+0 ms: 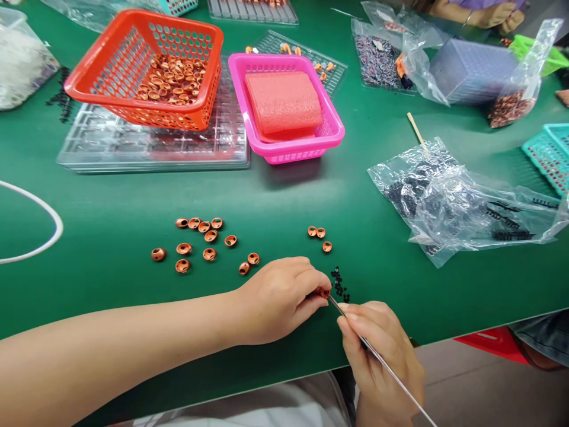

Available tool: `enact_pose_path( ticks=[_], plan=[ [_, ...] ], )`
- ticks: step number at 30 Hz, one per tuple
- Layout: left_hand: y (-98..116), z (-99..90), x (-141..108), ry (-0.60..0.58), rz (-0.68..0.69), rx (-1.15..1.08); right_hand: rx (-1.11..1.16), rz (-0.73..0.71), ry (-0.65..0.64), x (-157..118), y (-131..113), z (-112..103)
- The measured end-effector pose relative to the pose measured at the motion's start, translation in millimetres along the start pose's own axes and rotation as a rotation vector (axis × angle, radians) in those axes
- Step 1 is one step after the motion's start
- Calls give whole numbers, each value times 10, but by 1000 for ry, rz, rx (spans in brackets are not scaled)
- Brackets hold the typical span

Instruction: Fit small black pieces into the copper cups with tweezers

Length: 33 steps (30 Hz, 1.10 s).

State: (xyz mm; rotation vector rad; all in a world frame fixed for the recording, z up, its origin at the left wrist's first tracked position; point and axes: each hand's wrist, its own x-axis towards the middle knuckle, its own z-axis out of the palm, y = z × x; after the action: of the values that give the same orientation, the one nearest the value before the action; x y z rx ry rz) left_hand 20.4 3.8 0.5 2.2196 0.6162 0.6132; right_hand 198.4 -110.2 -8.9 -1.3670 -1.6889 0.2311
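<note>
Between thumb and forefinger, my left hand (280, 299) pinches a small copper-coloured cup-shaped part (325, 293). A thin metal rod (391, 372) is gripped in my right hand (382, 350), and its tip meets the copper part. Just beyond my fingertips lies a little cluster of tiny black pieces (338, 283). Farther back are three copper parts (320, 232) that look finished with an inner ring. To the left, several loose copper cups (210, 236) with holes are scattered on the green table (133, 201).
An orange basket (146, 112) of copper parts stands on stacked clear trays (155, 157). Beside it is a pink basket (296, 153) holding red foam sheets (284, 104). Plastic bags (462, 196) with black pieces lie at right. Another person's hands (500, 15) show at the far right.
</note>
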Motion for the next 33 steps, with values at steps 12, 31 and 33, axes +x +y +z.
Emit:
enact_pose_path(
  ticks=[12,31,33],
  plan=[
    [-7,-10,5,-17,33,20,30,14,18,13,-19,19],
    [7,-16,14,-24,25,12,69,24,33,35,-25,29],
    [2,-14,12,-20,26,11,68,23,29,31,-27,25]
  ],
)
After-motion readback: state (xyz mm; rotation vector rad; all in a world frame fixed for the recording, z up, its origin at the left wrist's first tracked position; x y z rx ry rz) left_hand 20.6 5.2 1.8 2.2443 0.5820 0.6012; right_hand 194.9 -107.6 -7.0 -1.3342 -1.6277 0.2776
